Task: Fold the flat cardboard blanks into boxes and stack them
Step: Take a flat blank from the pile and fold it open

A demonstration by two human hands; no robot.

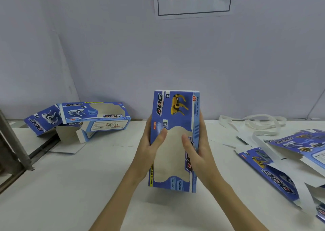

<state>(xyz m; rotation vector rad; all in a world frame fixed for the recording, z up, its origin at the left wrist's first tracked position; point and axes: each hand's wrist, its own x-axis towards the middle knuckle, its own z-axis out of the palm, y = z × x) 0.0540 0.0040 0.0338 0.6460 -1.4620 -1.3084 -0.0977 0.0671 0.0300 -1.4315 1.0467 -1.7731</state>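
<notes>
A blue printed cardboard box [175, 111] with a yellow dog picture and a cut-out window stands upright in the middle, held above the white table [88, 186]. My left hand [151, 142] grips its left side with the thumb across the window. My right hand [197, 148] grips its right side, thumb on the front. Two folded boxes [95, 116] lie at the back left, one leaning on the other. Flat blue blanks [274, 167] lie spread at the right.
White plastic straps [258, 121] lie at the back right. A metal frame [12, 142] stands at the left edge. The pale wall [158, 55] behind carries a paper sign [193, 0].
</notes>
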